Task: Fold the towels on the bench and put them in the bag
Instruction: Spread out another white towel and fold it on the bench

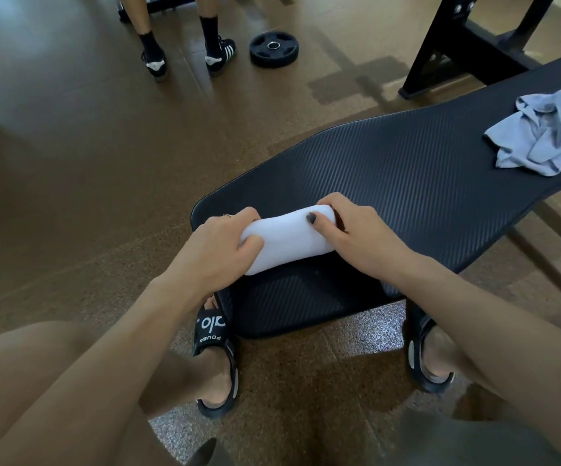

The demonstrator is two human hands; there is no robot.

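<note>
A white towel, rolled into a thick bundle, lies across the near end of the black padded bench. My left hand grips its left end with curled fingers. My right hand grips the right end, thumb on top of the roll. A crumpled light-grey towel lies unfolded at the far right of the bench, well away from both hands. No bag is in view.
A black weight plate lies on the brown floor beyond the bench. Another person's legs in black socks and shoes stand at the top left. A black machine frame stands at the top right. My sandalled feet flank the bench's near end.
</note>
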